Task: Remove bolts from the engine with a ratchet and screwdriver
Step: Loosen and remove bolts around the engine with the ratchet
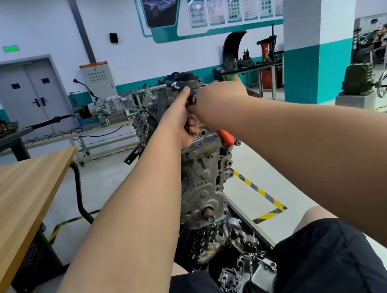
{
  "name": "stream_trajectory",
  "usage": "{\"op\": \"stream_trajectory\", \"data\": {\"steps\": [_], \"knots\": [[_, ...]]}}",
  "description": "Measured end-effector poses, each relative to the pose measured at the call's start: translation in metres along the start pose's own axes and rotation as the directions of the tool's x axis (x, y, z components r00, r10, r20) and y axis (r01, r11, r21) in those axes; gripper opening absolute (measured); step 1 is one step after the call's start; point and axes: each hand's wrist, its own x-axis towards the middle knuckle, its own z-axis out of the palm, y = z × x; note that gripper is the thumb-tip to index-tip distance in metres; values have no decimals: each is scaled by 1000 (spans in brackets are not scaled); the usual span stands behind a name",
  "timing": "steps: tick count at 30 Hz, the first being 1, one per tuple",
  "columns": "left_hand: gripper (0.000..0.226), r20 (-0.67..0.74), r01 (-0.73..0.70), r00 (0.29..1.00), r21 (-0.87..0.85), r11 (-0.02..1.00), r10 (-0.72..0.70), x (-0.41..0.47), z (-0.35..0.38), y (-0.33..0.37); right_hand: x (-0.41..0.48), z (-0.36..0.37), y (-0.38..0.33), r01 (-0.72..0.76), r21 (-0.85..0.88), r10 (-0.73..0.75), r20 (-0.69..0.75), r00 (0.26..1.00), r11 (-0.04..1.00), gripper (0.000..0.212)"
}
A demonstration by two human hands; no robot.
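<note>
A grey engine (202, 181) stands upright in front of me, between my knees. My left hand (183, 119) grips the black handle of a ratchet (176, 87), whose metal head reaches toward the engine's far top. My right hand (217, 98) lies over the near end of the ratchet handle, touching my left hand; its fingers are hidden. An orange-handled screwdriver (226, 137) rests on the engine's top, partly under my right forearm. The bolt being worked on is hidden.
A wooden table (11, 204) stands at my left. Loose metal engine parts (249, 276) lie on the floor under the engine. Behind it are a gearbox on a bench (103, 108), a white and teal pillar (317, 47) and yellow-black floor tape (260, 191).
</note>
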Motion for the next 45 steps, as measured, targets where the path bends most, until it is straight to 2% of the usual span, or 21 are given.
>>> {"op": "stream_trajectory", "data": {"steps": [2, 4, 7, 10, 12, 15, 21, 25, 28, 32, 35, 45], "knots": [[37, -10, -21, 1000, 27, 999, 21, 0, 0, -2, -1, -5, -1, -6, -10, 6, 43, 999, 1000, 3], [36, -26, -31, 999, 23, 999, 31, -1, 1, -2, -2, -8, -2, -7, -64, 10, 51, 999, 998, 19], [40, -42, -42, 998, -2, 999, 42, -3, 5, 0, -2, -5, -2, 36, -213, -52, -68, 996, 976, 37], [50, -45, -58, 997, -24, 998, 57, -3, 9, 3, -1, -3, 0, 34, -270, -89, -196, 977, 962, 42], [58, -38, -57, 998, -34, 998, 56, -4, 11, 4, 1, -4, 1, 30, -259, -89, -218, 972, 965, 42], [54, -35, -56, 998, -33, 998, 55, -5, 12, 5, 1, -5, 0, 28, -232, -73, -187, 980, 972, 42], [50, -13, -41, 999, -20, 999, 40, -6, 6, 4, -1, -1, -5, -29, -44, 25, -92, 995, 999, 42], [61, -15, -25, 1000, -33, 999, 24, -6, 2, 4, -2, 1, -5, -37, -21, 36, -29, 999, 999, 43], [65, -20, -25, 1000, -44, 999, 24, -6, 3, 4, -1, 1, -4, -35, -34, 34, -41, 999, 999, 44], [45, -49, -38, 998, -36, 999, 36, -7, 7, 4, -1, -3, -4, -28, -91, 26, -27, 999, 995, 34], [37, -55, -62, 997, 0, 998, 62, -7, 9, 2, 0, -6, -3, 21, -182, -26, -29, 999, 983, 37], [44, -72, -51, 996, 4, 999, 52, -5, 17, 9, 6, -16, 3, 75, -344, -143, -177, 974, 936, 37]]}}
